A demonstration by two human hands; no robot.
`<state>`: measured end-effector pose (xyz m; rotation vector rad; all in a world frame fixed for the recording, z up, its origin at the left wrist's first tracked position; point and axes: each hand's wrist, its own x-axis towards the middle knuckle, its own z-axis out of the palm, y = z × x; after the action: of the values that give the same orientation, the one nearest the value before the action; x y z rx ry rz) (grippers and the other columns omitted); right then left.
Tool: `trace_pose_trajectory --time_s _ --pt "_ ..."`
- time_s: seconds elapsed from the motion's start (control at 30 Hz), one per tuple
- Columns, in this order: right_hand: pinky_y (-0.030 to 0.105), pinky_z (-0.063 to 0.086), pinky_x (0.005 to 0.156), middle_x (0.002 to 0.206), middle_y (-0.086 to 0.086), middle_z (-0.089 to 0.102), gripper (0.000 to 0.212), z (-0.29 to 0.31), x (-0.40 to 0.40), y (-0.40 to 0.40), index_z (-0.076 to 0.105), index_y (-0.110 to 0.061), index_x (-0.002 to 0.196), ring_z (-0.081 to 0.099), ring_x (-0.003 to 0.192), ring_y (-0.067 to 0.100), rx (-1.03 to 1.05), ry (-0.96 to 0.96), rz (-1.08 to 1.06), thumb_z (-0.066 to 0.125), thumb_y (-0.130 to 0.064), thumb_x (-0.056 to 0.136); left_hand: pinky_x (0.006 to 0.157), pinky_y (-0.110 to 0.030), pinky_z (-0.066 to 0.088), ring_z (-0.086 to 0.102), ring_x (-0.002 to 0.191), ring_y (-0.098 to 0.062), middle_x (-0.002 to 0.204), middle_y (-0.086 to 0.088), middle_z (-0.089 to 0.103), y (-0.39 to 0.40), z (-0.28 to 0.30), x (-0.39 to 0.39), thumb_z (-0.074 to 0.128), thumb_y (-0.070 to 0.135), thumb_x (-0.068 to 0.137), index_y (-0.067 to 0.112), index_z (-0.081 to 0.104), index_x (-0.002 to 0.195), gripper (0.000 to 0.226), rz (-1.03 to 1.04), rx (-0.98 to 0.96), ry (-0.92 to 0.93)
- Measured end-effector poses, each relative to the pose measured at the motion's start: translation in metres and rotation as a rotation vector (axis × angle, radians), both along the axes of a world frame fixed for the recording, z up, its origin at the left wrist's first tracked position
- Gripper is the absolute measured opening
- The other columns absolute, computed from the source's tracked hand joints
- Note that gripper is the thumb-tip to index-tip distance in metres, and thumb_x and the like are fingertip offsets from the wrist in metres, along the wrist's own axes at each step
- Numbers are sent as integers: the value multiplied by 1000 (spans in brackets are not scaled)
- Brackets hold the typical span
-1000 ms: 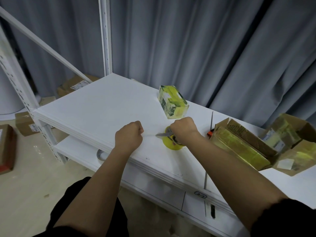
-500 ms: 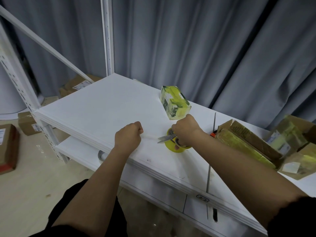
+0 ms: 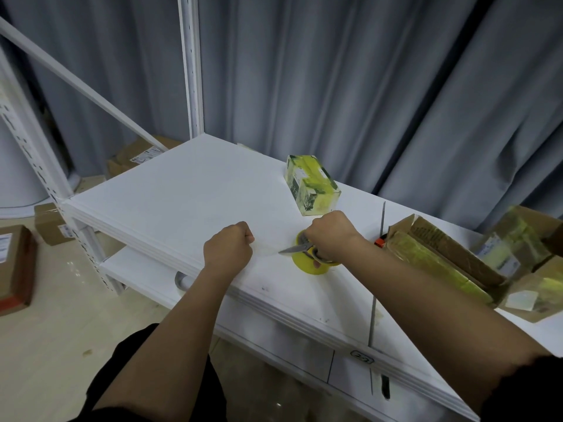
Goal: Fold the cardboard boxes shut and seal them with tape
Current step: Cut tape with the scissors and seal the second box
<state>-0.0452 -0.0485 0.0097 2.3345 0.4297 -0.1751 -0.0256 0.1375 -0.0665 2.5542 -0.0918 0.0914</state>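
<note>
Left hand (image 3: 228, 249), frame centre: fingers clenched, pinching the free end of a clear tape strip (image 3: 268, 249) pulled taut toward frame left. Likely reason: tension keeps the strip flat and off the bench (image 3: 182, 190) for a clean cut.

Right hand (image 3: 330, 236), centre-right: fingers grasping scissors (image 3: 297, 248), blade tips aimed left at the strip. The hand sits over the yellow tape roll (image 3: 310, 264); whether it also pins the roll, can't tell. Step in hand, by judgement: cutting 1 length of tape.

Task items:
- 1 small taped box (image 3: 310, 185), above the right hand, near the bench's far edge, standing apart from both hands.
- Open cardboard boxes (image 3: 441, 254) at frame right, flaps up, approx. touching one another, not yet sealed.

Clearance: bench surface left of the hands is bare white, room to lay the strip or bring a box over. Front edge runs just below the left wrist; the roll sits near it. Right side is crowded by the boxes. An orange-tipped tool (image 3: 380, 241) lies between the roll and the boxes; type unclear.
</note>
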Motion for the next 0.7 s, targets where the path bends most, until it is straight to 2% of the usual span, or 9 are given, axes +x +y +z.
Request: trace_pose_trajectory --time_s 0.07,0.17,0.3,0.33,0.4,0.5,0.7 --pt "22 22 49 78 -5 50 16 -2 -1 -3 51 -28 92 54 71 20 63 -15 -27 48 -13 90 65 -26 32 49 77 -18 88 13 55 0 0 0 41 4 83 26 51 83 24 9 -21 23" --pt "24 22 50 97 -3 63 23 -8 -2 -8 57 -26 106 63 87 22 86 -37 -27 47 -13 90 60 -26 31 51 72 -16 84 12 56 1 0 1 40 5 84 24 52 82 23 34 -66 36" --pt "26 20 53 98 -1 65 8 -16 -5 -18 48 -22 85 64 88 24 160 -70 -66 49 -16 91 55 -25 28 47 65 -13 73 13 50 -3 3 -1 43 7 88 22 53 84 18 55 -89 -65" --pt "27 21 56 98 0 66 5 -19 -6 -20 53 -20 89 64 87 24 182 -87 -77 50 -19 92 57 -26 29 48 69 -15 76 12 51 -4 5 -2 44 9 89 21 53 85 16 54 -97 -110" --pt "29 25 64 99 1 67 13 -23 -9 -24 58 -17 100 64 88 24 226 -127 -104 50 -24 92 60 -28 33 50 74 -18 85 9 55 -6 7 -3 45 11 91 21 52 86 13 42 -114 -158" --pt "30 26 68 103 3 66 20 -26 -11 -27 56 -16 107 64 92 26 275 -153 -133 49 -29 93 61 -29 36 53 77 -18 90 10 56 -4 8 -6 45 13 93 22 52 85 13 -9 -111 -155" --pt "30 26 67 96 3 67 17 -26 -17 -28 54 -14 104 64 83 25 191 -138 -25 47 -25 92 54 -23 30 46 63 -7 70 13 50 10 -1 -4 45 18 95 25 50 82 15 -120 -29 -113"
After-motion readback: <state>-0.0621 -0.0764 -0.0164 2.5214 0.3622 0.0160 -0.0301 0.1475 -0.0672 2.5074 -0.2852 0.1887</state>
